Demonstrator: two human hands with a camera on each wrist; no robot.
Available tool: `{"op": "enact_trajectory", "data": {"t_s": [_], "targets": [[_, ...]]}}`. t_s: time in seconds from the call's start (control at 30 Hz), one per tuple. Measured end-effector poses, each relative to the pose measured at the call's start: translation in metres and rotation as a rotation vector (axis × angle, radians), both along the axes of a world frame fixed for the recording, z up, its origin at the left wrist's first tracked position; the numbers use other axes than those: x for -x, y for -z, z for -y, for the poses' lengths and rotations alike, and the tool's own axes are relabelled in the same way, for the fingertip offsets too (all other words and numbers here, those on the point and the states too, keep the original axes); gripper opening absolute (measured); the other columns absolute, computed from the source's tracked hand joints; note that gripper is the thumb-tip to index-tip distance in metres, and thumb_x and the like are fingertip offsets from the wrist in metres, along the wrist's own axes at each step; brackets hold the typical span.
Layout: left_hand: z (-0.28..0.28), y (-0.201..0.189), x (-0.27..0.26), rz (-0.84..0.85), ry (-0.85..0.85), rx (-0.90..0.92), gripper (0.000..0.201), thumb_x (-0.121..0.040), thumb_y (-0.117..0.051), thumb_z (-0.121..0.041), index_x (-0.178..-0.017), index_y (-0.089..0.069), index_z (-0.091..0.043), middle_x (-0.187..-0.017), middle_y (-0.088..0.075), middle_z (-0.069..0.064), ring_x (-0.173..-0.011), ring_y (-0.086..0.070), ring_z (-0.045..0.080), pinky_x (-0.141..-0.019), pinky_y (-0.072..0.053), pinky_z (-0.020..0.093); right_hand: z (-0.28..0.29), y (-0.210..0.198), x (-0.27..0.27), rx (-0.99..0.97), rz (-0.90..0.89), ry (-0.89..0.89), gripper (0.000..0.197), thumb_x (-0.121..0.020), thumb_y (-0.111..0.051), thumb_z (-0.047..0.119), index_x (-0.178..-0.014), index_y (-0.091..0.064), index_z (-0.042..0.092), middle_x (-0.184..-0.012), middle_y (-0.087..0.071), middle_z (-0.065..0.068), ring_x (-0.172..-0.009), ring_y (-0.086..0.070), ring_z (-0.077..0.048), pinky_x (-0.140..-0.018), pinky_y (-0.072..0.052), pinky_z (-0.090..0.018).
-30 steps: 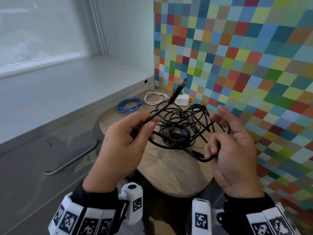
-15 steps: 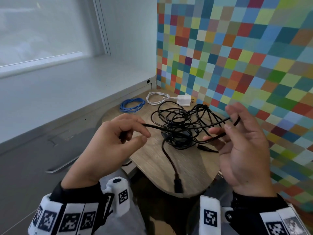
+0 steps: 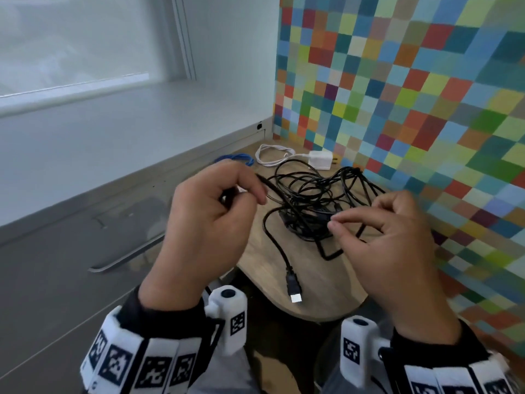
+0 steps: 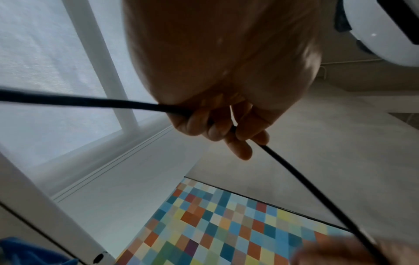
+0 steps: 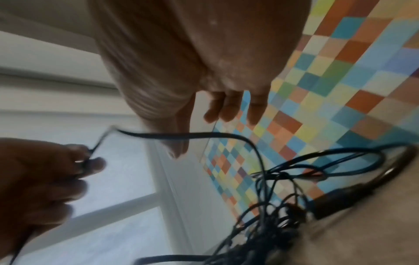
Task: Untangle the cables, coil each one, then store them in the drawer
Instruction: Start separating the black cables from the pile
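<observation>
A tangle of black cables (image 3: pixel 312 200) lies on the small wooden table (image 3: pixel 321 294). One strand trails toward me and ends in a USB plug (image 3: pixel 294 285) near the front edge. My left hand (image 3: pixel 216 200) is to the left of the tangle, its fingers (image 4: pixel 217 129) curled round a black cable end that runs off toward the heap. My right hand (image 3: pixel 383 231) hovers over the right side of the tangle (image 5: pixel 283 206). Its fingers (image 5: pixel 229 113) are loosely extended and a thin strand crosses the thumb (image 5: pixel 179 143).
A coiled blue cable (image 3: pixel 235 159) and a white cable (image 3: pixel 272 155) with its white charger (image 3: pixel 321 160) lie at the back of the table. On the left a grey drawer front carries a metal handle (image 3: pixel 127 257). A multicoloured checked wall (image 3: pixel 397 109) stands close on the right.
My left hand drew its cable end back to the left and lowered it. A strand with the USB plug dropped onto the table's front. My right hand let its loop go and sank.
</observation>
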State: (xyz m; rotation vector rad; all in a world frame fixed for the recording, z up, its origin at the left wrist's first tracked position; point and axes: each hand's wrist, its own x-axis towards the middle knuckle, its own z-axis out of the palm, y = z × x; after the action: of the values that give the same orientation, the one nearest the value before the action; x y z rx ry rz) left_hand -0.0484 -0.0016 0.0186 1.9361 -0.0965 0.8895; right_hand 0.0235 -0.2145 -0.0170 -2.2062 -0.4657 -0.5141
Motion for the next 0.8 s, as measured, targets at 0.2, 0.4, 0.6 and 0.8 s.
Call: {"op": "enact_trajectory", "data": {"t_s": [0.2,0.4,0.6,0.8], "targets": [[0.016,-0.004,0.002,-0.077,0.069,-0.210,0.024,-0.074,-0.053,0.002,-0.072,-0.067,-0.019,-0.082,-0.068,-0.004,-0.079,-0.065,0.019,-0.068,-0.051,0.042,-0.029,-0.021,0.033,-0.302,-0.158,-0.407,0.035,-0.097,-0.063,0.047,-0.128,-0.070,0.032,-0.114,-0.072,0.020,-0.111,-0.066,0.002,-0.092,-0.053,-0.017],[-0.007,0.004,0.005,-0.190,0.086,-0.042,0.039,-0.087,-0.065,0.003,-0.085,-0.052,-0.033,-0.087,-0.068,0.004,-0.062,-0.059,0.035,-0.052,-0.048,0.044,-0.024,-0.026,0.029,-0.474,-0.068,-0.252,0.016,-0.099,-0.060,0.039,-0.101,-0.075,0.041,-0.086,-0.076,0.015,-0.060,-0.061,-0.004,-0.055,-0.051,-0.025],[-0.048,0.016,0.004,-0.392,-0.006,0.000,0.017,-0.092,-0.072,-0.013,-0.081,-0.069,-0.026,-0.066,-0.070,-0.003,-0.050,-0.054,0.015,-0.055,-0.043,0.024,0.024,-0.028,-0.009,-0.741,-0.008,0.032,0.021,-0.105,-0.056,0.029,-0.094,-0.073,0.029,-0.054,-0.048,0.006,-0.043,-0.038,-0.011,-0.046,-0.039,-0.030],[-0.045,0.011,0.012,-0.426,0.164,0.218,0.021,-0.087,-0.068,-0.021,-0.070,-0.068,-0.010,-0.052,-0.030,-0.005,-0.047,-0.025,0.011,-0.043,-0.021,0.022,0.042,-0.014,-0.020,-0.364,0.164,0.263,0.026,-0.100,-0.060,0.023,-0.122,-0.072,0.028,-0.111,-0.070,0.005,-0.106,-0.066,-0.013,-0.093,-0.057,-0.048]]}}
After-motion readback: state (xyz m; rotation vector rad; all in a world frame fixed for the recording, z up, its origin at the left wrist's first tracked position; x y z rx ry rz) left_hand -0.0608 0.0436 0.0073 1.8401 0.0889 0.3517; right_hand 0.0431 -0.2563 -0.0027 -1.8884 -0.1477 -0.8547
